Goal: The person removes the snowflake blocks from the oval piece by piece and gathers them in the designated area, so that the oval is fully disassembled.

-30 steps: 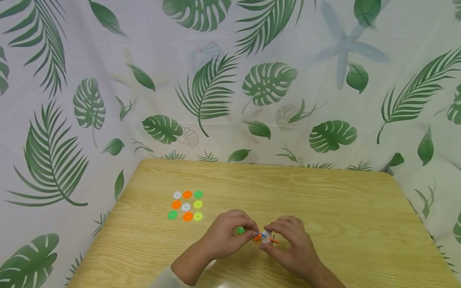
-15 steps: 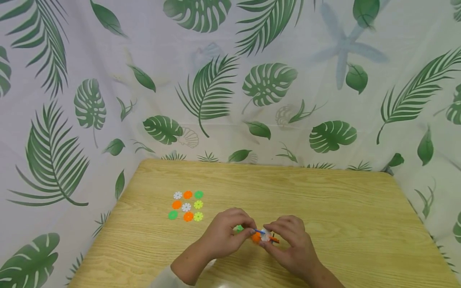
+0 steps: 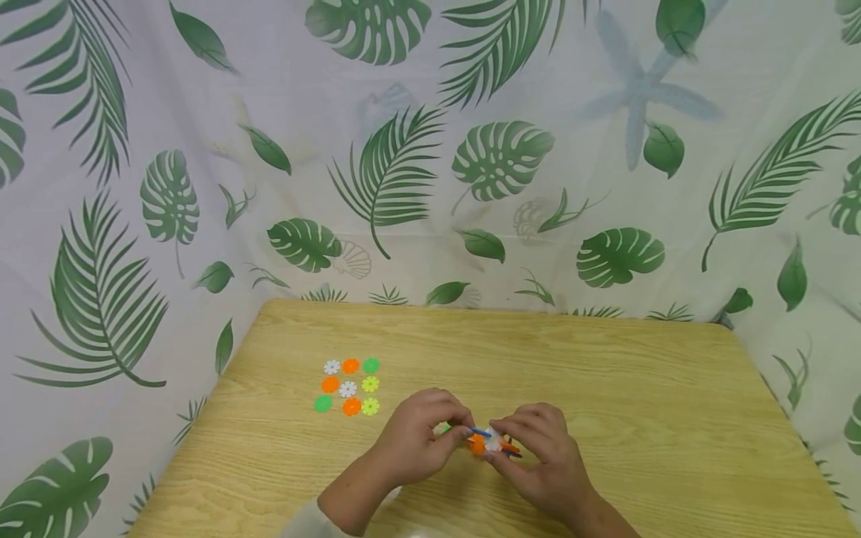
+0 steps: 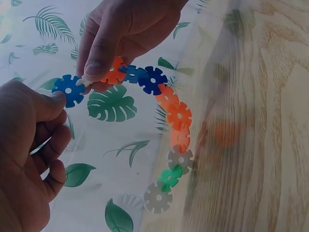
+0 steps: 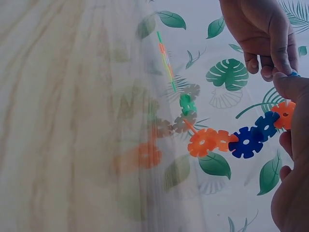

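Note:
Over the near part of the table, my left hand (image 3: 427, 437) pinches a blue notched disc (image 4: 68, 91) between thumb and index finger. My right hand (image 3: 541, 444) holds a chain of interlocking notched discs by its white disc (image 3: 493, 439). The blue disc's edge meets that white one; whether their slots are joined I cannot tell. From the right hand the chain hangs in a curve: an orange disc (image 4: 114, 71), dark blue discs (image 4: 152, 80), more orange ones (image 4: 178, 116), then pale grey-white (image 4: 158, 197) and green ones (image 4: 171, 178). Fingers partly hide the white disc.
Loose flat discs lie in rows on the wooden table (image 3: 605, 373) at left: white (image 3: 347, 388), orange (image 3: 351, 406), green (image 3: 323, 403) and yellow-green (image 3: 370, 384). A leaf-patterned cloth (image 3: 403, 276) hangs behind and beside the table.
Both hands stay almost in place. The pieces between them have tilted a little, and the green disc by the left hand is now more hidden.

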Available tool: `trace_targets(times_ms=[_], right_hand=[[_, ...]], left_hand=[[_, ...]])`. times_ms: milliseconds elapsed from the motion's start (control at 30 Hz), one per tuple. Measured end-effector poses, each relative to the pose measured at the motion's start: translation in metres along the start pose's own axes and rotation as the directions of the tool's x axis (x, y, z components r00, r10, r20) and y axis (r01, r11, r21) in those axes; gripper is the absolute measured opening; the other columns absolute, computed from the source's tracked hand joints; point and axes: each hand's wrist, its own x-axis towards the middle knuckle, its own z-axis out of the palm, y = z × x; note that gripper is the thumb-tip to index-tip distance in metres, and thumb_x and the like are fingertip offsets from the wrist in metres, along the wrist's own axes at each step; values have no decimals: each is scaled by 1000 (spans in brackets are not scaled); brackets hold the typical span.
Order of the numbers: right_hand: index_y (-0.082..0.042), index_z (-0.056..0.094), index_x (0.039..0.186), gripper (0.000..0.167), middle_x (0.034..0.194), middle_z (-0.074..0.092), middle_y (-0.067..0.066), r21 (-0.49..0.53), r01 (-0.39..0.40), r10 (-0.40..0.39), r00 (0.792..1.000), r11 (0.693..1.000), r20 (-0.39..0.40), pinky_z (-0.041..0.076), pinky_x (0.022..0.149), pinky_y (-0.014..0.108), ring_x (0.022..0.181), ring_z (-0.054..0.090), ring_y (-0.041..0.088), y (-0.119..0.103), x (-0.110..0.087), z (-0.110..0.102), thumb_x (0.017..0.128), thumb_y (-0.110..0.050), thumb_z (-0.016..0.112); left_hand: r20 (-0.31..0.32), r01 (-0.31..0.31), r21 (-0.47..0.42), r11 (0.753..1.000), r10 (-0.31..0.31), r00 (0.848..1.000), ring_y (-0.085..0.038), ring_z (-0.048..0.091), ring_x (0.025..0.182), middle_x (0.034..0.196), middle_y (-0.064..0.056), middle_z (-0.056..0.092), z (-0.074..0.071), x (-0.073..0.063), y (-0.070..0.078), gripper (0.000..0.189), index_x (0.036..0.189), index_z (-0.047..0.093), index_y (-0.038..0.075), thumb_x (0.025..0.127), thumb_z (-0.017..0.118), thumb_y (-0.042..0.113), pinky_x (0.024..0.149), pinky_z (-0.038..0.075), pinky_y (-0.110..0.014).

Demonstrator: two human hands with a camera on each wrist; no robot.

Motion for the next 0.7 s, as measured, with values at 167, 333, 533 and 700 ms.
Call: trace_targets(times_ms=[167,333,533,700], right_hand=[[-6,78,106,36,96,76,2,16,-13,13,1000,1000,11,37,96,37,92,59,22,1,-1,0,87,-36,86],[-6,79,106,36,97,76,2,17,-22,22,1000,1000,14,37,95,37,92,59,22,1,-2,0,87,-35,86],[-5,79,106,36,96,76,2,15,-30,30,999,999,20,37,95,37,91,59,22,-1,-1,0,88,-36,85],[-4,78,105,35,96,76,4,26,-17,17,1000,1000,9,38,95,37,92,58,24,-1,1,1,88,-34,85]], left_hand=[[-10,17,-3,1000,-17,1000,-1,63,87,92,13,68,0,-1,0,6,91,74,15,97,75,15,82,53,-24],[-17,33,-7,999,-33,999,-1,63,86,92,13,69,2,-2,-1,8,89,74,17,97,75,15,81,54,-25],[-30,45,1,999,-44,999,-1,62,86,93,14,69,4,-4,-2,9,89,73,19,96,76,16,80,54,-26],[-63,47,-2,999,-47,997,-2,61,84,93,14,69,6,-5,-2,8,88,74,17,96,77,14,78,55,-29]])
